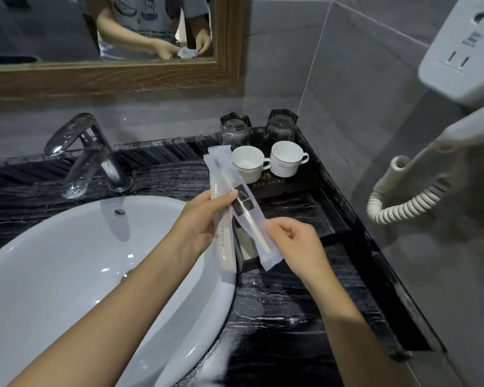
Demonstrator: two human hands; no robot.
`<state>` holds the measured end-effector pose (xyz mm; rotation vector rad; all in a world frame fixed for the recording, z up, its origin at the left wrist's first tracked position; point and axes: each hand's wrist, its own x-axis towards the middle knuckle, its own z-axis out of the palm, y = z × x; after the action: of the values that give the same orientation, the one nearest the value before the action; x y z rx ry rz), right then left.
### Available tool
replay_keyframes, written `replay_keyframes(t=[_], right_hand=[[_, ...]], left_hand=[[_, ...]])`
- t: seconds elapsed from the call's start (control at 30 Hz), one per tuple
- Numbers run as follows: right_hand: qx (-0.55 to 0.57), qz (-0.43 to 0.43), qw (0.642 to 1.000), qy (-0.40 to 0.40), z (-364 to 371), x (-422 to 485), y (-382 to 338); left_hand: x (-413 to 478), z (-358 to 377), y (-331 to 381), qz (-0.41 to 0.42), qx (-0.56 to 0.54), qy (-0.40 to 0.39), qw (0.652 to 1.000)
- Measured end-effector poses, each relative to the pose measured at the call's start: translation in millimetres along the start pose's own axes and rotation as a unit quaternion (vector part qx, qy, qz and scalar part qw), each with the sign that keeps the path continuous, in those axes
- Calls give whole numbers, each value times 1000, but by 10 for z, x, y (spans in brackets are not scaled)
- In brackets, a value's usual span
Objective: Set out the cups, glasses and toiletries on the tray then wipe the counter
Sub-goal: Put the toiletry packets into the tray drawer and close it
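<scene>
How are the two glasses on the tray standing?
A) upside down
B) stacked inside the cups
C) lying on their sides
A: both glasses stand with their thick bases up, at the back of the tray, behind the two white cups.

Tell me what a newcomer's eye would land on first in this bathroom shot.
First, the wrapped toothbrush packet held up in the middle, pinched between the left hand and the right hand above the sink's edge. Behind it, two white cups stand upright on the black tray, with two upturned glasses at its back. The white basin fills the lower left.
</scene>
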<state>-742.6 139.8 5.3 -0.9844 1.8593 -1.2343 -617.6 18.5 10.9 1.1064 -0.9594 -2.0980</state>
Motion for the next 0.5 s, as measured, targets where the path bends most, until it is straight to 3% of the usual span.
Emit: replay_keyframes(t=[0.1, 0.23, 0.37, 0.5], right_hand=[[96, 43, 991, -86, -54, 98, -59], [137, 87, 985, -51, -128, 205, -98], [122, 134, 983, -8, -376, 195, -39], [1, 170, 985, 35, -662, 164, 58]], left_hand=[[13, 47, 0, 2, 19, -34, 999], [54, 86, 4, -4, 23, -36, 999], [83, 3, 26, -61, -14, -15, 998], [134, -142, 31, -80, -64, 15, 995]])
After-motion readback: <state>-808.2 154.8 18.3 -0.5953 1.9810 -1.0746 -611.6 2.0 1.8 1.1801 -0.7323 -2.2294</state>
